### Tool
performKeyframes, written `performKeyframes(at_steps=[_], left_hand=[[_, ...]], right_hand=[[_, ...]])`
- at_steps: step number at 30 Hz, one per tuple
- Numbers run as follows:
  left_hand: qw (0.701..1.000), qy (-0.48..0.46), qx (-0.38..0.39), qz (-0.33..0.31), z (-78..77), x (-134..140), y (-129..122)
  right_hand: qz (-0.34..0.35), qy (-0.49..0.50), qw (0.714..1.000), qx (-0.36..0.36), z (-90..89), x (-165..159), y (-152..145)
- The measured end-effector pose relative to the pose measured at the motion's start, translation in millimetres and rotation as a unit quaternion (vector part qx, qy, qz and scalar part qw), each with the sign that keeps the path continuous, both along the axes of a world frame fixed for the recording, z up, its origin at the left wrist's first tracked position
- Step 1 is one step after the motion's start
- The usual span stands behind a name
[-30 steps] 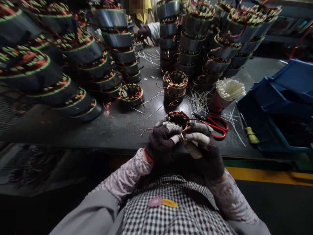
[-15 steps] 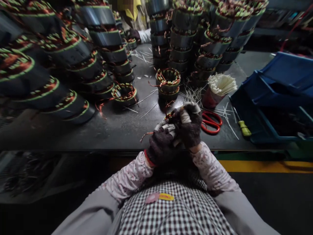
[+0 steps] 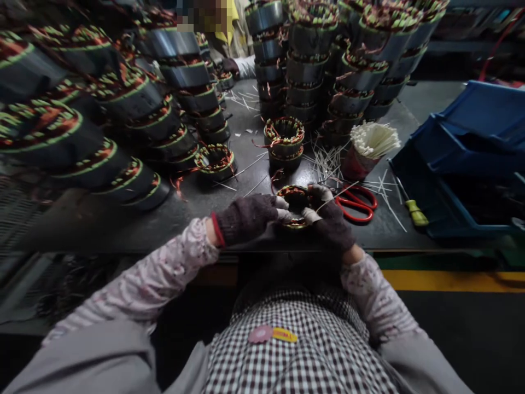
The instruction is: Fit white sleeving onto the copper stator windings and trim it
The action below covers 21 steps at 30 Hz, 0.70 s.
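Left hand (image 3: 249, 220) and right hand (image 3: 333, 220) grip a wound ring (image 3: 292, 191). Red scissors (image 3: 356, 204) lie nearby; stacked rings (image 3: 308, 70) crowd behind.

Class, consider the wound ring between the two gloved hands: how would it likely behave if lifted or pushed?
The wound ring is probably heavy for its size, since dense copper-coloured winding lines its rim. It should feel stiff as a whole, given its closed, round shape. Squat and opening upward, it would probably slide rather than tip under a low push.
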State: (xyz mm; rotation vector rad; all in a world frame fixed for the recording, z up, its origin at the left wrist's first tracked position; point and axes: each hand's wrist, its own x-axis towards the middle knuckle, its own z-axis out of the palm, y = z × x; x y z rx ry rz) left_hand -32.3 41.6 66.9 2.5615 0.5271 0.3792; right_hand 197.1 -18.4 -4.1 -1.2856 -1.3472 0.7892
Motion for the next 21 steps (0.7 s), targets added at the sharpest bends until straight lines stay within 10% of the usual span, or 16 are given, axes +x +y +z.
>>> performKeyframes(at_steps=[4,11,17,21], left_hand=[[0.995,0.013,0.004,-0.098,5.8,10,10],[0.984,-0.116,0.130,0.030,-45.0,6,-28],[0.979,-0.137,0.129,0.075,-50.1,17,-30],[0.964,-0.164,0.132,0.164,-58.2,32,-32]], right_hand=[[0.145,-0.019,0.989,-0.021,24.1,44,15],[-0.300,-0.057,0.948,0.090,30.6,113,40],[-0.328,-0.135,0.930,0.100,37.2,125,83],[-0.337,-0.138,0.924,0.116,41.6,116,57]])
